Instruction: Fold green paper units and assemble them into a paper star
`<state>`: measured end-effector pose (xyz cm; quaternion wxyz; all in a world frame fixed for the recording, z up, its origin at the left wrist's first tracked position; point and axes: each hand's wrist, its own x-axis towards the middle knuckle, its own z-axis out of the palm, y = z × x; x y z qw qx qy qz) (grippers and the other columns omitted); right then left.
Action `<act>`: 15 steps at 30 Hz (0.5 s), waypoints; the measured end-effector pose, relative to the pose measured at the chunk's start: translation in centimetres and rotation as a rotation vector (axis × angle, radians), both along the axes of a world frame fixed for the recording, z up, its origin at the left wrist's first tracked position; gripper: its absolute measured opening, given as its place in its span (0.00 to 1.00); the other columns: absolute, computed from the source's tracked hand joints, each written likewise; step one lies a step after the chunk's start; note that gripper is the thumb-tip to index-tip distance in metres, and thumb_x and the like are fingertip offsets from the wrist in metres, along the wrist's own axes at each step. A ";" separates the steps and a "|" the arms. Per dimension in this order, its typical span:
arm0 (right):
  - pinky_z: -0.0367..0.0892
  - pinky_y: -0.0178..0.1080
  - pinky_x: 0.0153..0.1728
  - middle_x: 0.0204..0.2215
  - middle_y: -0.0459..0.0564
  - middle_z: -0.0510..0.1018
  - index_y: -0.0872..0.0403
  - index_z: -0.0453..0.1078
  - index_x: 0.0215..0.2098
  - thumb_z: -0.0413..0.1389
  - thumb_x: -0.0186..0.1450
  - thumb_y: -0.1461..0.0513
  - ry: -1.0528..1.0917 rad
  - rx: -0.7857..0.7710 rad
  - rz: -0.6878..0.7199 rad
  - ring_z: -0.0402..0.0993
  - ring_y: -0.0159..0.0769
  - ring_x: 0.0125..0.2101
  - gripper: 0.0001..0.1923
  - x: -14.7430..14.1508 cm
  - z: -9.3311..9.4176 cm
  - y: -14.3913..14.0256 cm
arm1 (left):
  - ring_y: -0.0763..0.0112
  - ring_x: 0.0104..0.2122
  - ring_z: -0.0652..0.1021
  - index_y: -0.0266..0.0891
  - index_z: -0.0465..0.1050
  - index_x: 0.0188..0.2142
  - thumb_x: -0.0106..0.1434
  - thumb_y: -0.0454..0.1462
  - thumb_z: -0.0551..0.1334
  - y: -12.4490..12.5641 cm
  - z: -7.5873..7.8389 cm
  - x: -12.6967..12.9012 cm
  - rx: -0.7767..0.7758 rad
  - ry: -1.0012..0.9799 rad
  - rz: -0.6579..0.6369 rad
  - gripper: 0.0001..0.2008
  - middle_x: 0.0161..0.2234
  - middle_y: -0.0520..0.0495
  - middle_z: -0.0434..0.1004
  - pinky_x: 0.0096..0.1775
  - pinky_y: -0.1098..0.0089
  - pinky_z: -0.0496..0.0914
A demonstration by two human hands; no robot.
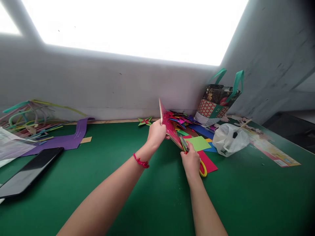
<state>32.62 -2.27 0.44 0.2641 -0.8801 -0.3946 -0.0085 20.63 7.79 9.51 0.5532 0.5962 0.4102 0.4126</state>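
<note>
My left hand [157, 131], with a red string bracelet at the wrist, is closed on the near edge of a glossy pink-red flat pack [168, 124] with pale edges. The pack is held tilted above the table; I cannot tell exactly what kind it is. In my right hand [191, 160] is a pair of scissors [203, 168] with yellow handles. Its metal blades point up and touch or lie close beside the pack's lower right corner; whether they are cutting is unclear. Just beyond the pack lies a heap of folded coloured paper pieces [183, 120].
A green-red paper star [145, 121] lies by the wall. Loose sheets, including a light green sheet [199, 143], spread at right, near a white plastic bag [230, 139] and a patterned tote bag [216, 105]. At left are a phone [29, 172], purple paper [66, 141] and coloured strips [31, 121].
</note>
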 end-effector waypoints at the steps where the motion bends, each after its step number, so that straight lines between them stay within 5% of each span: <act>1: 0.59 0.38 0.31 0.30 0.49 0.75 0.48 0.57 0.54 0.47 0.57 0.64 0.001 -0.014 0.001 0.71 0.42 0.32 0.26 0.0 0.0 0.0 | 0.68 0.15 0.73 0.37 0.73 0.36 0.50 0.29 0.53 -0.3 0.5 -0.6 0.020 0.006 0.009 0.15 0.21 0.49 0.72 0.22 0.67 0.69; 9: 0.60 0.42 0.35 0.37 0.51 0.75 0.48 0.57 0.54 0.49 0.57 0.62 0.051 -0.074 0.048 0.70 0.45 0.38 0.25 0.1 -0.2 0.1 | 0.69 0.21 0.74 0.39 0.70 0.46 0.53 0.31 0.54 -4.6 2.8 -9.9 0.032 -0.102 0.015 0.20 0.26 0.49 0.73 0.22 0.69 0.72; 15: 0.58 0.47 0.40 0.43 0.53 0.73 0.49 0.61 0.52 0.48 0.59 0.63 -0.019 -0.069 0.044 0.67 0.46 0.44 0.21 -0.1 -1.3 0.2 | 0.76 0.18 0.71 0.38 0.61 0.54 0.56 0.39 0.58 -9.8 2.2 -17.0 -0.127 -0.234 0.069 0.25 0.29 0.47 0.74 0.19 0.74 0.69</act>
